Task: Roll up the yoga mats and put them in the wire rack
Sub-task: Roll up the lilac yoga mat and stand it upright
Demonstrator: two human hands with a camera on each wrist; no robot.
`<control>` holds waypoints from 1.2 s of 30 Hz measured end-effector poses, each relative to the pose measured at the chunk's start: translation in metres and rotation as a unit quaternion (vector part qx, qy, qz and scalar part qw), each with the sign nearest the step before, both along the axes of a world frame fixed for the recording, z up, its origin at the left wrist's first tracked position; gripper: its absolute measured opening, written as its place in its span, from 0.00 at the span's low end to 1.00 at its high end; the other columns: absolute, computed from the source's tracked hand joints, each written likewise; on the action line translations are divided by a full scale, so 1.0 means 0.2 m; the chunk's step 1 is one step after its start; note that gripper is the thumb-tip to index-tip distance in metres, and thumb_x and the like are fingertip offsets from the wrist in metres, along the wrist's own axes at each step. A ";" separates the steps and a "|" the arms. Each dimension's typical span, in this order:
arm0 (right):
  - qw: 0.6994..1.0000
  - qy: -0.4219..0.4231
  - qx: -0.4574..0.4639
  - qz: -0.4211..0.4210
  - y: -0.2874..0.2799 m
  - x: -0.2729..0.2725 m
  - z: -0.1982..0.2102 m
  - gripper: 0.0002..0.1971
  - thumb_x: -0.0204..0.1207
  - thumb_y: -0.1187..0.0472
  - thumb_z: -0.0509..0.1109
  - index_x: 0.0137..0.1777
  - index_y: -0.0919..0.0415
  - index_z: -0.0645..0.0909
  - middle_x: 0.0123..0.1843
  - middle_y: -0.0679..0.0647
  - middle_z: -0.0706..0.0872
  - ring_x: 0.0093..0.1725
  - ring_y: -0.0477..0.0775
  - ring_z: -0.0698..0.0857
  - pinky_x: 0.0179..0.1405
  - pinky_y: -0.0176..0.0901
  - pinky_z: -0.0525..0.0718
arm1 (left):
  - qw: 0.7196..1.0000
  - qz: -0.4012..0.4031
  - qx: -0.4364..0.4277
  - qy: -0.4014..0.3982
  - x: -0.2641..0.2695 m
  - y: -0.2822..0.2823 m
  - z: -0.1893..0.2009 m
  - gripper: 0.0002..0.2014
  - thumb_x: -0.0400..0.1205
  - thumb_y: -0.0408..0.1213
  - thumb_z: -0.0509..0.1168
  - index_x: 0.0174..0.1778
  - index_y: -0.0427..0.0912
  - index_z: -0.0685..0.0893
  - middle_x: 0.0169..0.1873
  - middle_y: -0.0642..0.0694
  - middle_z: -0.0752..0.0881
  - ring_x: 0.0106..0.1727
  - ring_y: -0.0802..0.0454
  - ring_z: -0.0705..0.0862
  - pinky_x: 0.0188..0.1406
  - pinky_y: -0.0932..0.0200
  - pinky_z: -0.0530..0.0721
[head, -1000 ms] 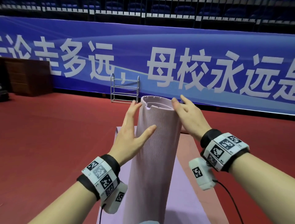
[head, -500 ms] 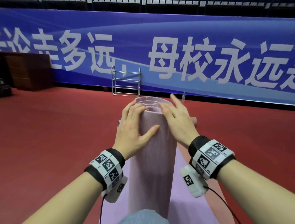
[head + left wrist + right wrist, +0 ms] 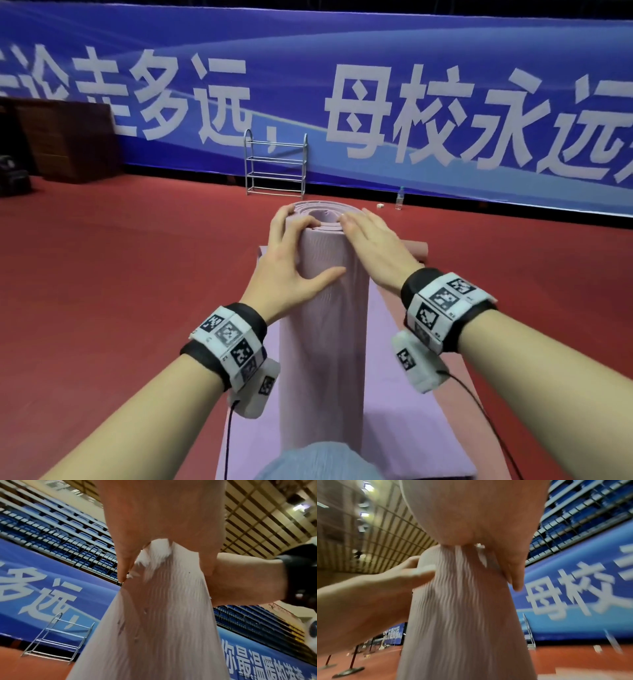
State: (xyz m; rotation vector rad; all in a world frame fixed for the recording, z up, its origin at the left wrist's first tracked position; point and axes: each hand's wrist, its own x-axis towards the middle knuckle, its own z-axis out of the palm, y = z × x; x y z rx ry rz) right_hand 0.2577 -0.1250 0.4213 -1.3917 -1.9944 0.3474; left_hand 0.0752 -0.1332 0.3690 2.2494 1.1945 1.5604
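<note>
A red floor (image 3: pixel 120 274) is seen spreading to every side of the grip. Beyond the grip, a blue banner (image 3: pixel 308 85) with white characters is stretched along the wall. A dark wooden cabinet (image 3: pixel 65 140) is placed far off to the grip's left. Beyond and slightly right, 1 clear bottle (image 3: pixel 399 198) is stood beside a small white box (image 3: pixel 379 206). Blue seats (image 3: pixel 56 524) are banked above the banner.

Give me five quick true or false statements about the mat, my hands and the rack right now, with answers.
1. The rolled mat stands upright between both hands. True.
2. The rack already holds a mat. False: its shelves show none.
3. The left hand grips the roll near its top. True.
4. The right hand hangs away from the roll. False: it presses flat against it.
5. A bottle stands on the rack. False: it stands on the floor, right of the rack.
</note>
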 end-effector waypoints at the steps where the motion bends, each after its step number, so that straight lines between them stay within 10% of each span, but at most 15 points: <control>1: 0.998 -0.055 -0.023 0.001 -0.01 0.02 0.04 0.28 0.82 0.30 0.47 0.78 0.36 0.69 0.86 0.49 0.62 0.87 0.50 0.52 0.84 0.60 0.54 | 1.000 0.017 0.004 0.007 -0.02 0.00 0.01 0.36 0.69 0.55 0.81 0.69 0.55 0.73 0.79 0.59 0.61 0.78 0.66 0.67 0.64 0.57 0.76; 4: 0.977 -0.203 -0.064 0.016 -0.10 0.09 0.15 0.36 0.74 0.29 0.65 0.82 0.32 0.61 0.88 0.55 0.58 0.87 0.55 0.54 0.83 0.56 0.59 | 0.999 0.045 0.002 0.029 -0.06 0.00 0.01 0.42 0.63 0.64 0.80 0.73 0.60 0.73 0.75 0.59 0.63 0.69 0.65 0.72 0.64 0.50 0.81; 8: 0.973 -0.225 -0.033 0.047 -0.09 0.07 0.19 0.39 0.71 0.45 0.79 0.80 0.45 0.68 0.76 0.51 0.78 0.70 0.53 0.77 0.64 0.41 0.74 | 0.999 0.025 -0.047 0.014 -0.04 -0.01 0.01 0.43 0.60 0.61 0.83 0.71 0.60 0.73 0.85 0.46 0.49 0.79 0.65 0.59 0.75 0.58 0.71; 13: 0.986 -0.144 -0.005 0.080 -0.08 0.01 0.15 0.29 0.68 0.51 0.83 0.67 0.50 0.77 0.57 0.48 0.86 0.38 0.38 0.80 0.33 0.22 0.74 | 0.999 0.019 -0.037 -0.023 -0.09 -0.06 0.04 0.39 0.60 0.51 0.87 0.64 0.61 0.73 0.67 0.51 0.77 0.71 0.56 0.75 0.71 0.48 0.77; 24: 0.960 -0.102 0.102 0.241 -0.17 -0.61 0.37 0.30 0.65 0.53 0.84 0.68 0.49 0.78 0.61 0.47 0.83 0.56 0.47 0.81 0.57 0.39 0.80 | 0.982 0.152 0.056 -0.092 -0.68 -0.45 0.18 0.41 0.65 0.48 0.86 0.73 0.49 0.75 0.72 0.51 0.76 0.75 0.51 0.76 0.73 0.44 0.78; 32: 0.950 -0.059 0.099 0.292 -0.06 -1.11 0.07 0.28 0.66 0.51 0.82 0.66 0.48 0.78 0.63 0.52 0.84 0.57 0.49 0.78 0.55 0.39 0.73 | 0.973 0.205 0.021 -0.105 -1.10 -0.55 0.00 0.54 0.69 0.37 0.85 0.86 0.46 0.58 0.79 0.50 0.74 0.77 0.52 0.77 0.75 0.42 0.78; 36: 0.945 -0.009 0.079 0.317 0.04 -1.23 -0.10 0.28 0.61 0.43 0.77 0.63 0.45 0.79 0.60 0.50 0.84 0.58 0.53 0.81 0.63 0.55 0.81 | 0.965 0.213 -0.027 -0.149 -1.23 -0.48 -0.15 0.62 0.70 0.38 0.84 0.89 0.46 0.45 0.76 0.50 0.78 0.76 0.58 0.78 0.76 0.49 0.77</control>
